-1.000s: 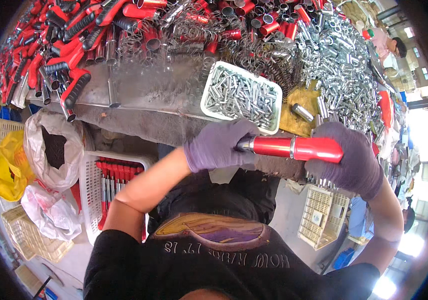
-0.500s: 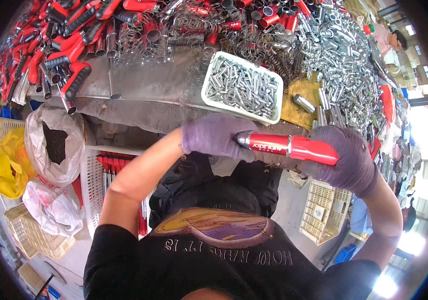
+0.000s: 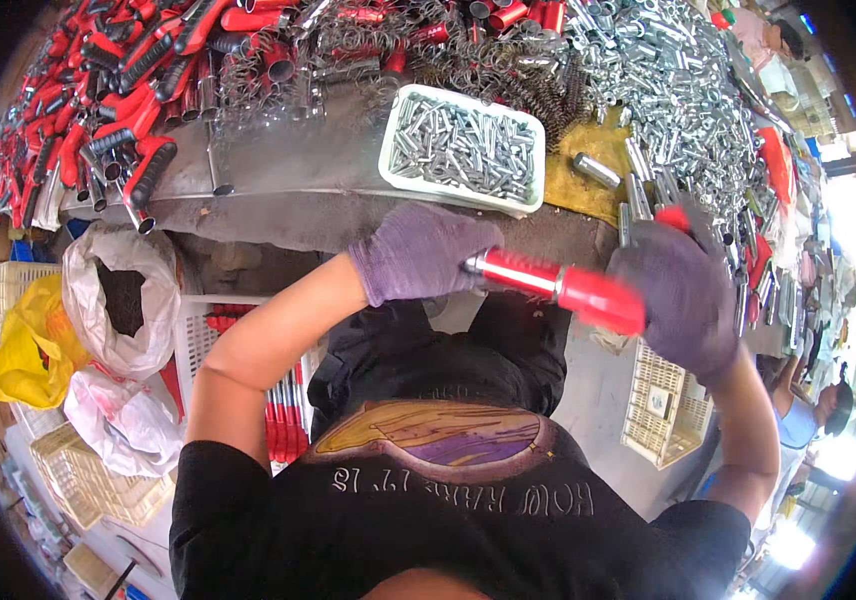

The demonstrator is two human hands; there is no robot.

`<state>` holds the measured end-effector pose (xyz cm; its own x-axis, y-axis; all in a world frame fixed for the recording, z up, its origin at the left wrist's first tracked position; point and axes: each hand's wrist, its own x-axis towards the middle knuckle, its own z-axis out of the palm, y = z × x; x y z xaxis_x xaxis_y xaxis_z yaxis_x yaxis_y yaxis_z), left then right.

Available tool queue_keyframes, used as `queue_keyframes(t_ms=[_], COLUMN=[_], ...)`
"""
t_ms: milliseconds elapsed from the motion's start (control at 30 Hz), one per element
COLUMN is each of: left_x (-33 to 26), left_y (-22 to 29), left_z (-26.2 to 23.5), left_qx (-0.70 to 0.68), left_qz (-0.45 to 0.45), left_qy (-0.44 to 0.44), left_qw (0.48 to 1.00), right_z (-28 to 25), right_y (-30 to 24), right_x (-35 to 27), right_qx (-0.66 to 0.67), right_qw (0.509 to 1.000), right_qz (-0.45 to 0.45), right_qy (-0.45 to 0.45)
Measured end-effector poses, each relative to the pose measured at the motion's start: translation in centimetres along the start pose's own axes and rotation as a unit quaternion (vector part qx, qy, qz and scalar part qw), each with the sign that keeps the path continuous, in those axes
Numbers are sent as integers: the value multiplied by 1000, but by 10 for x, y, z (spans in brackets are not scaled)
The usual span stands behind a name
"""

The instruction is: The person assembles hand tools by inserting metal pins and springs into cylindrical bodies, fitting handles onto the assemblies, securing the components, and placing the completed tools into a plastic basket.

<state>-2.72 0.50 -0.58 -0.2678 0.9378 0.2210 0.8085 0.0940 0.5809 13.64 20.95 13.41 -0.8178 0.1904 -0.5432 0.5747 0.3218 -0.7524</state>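
Note:
My left hand (image 3: 428, 252), in a purple knitted glove, is closed round the silver end of a red cylindrical tool body (image 3: 523, 273) with a metal ring at its middle. The body points right and slightly down, held above my lap. My right hand (image 3: 678, 300), in a dark purple glove, is at the body's far red end, smeared by motion; its fingers are hidden. A small red piece (image 3: 673, 216) shows at the top of that hand; whether it is held I cannot tell. Just beyond my hands, a pale tray (image 3: 393, 175) holds many short metal pins.
Heaped on the bench (image 3: 288, 215) are red-and-black handles (image 3: 153, 165), wire springs (image 3: 448, 75) and silver metal parts (image 3: 663, 85). Bags (image 3: 123, 290) and plastic baskets (image 3: 648, 410) stand lower down at both sides. Another person (image 3: 808, 405) is at the far right.
My right hand has shifted and blurred, uncovering more of the tool body's red end. A red piece now shows above that hand. The view has shifted slightly; my left hand keeps its hold.

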Motion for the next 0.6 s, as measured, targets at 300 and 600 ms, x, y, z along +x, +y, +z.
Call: queue_keyframes(t_ms=[300, 600], left_x=[-2, 0], left_y=[-3, 0], left_z=[5, 5], left_qx=[81, 68], left_qz=[31, 17], left_qy=[106, 78], left_qw=[991, 995], right_z=[-19, -23], right_y=[-3, 16], right_x=[13, 27], right_qx=[-650, -498], right_qw=[621, 768], right_qz=[-428, -399], right_qy=[99, 61])
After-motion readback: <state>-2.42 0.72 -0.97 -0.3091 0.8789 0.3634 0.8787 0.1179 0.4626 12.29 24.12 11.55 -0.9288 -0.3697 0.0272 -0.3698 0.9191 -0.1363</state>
